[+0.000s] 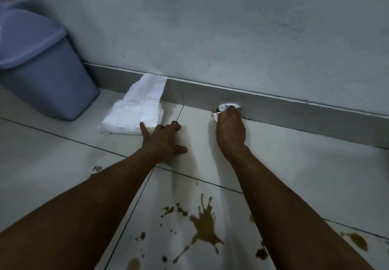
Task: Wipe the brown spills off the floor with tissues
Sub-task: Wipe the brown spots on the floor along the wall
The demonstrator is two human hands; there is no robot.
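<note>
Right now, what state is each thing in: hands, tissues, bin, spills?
right hand: grips a crumpled tissue, pressing it where floor meets baseboard
left hand: rests on the floor, fingers partly curled, beside the tissue pack
tissue pack: open, lying on the floor, one sheet pulled up against the baseboard
bin: upright, lid on
brown spills: unwiped, splattered across the near tiles

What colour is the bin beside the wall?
The bin is light blue, lid included; the head view shows it.
</note>
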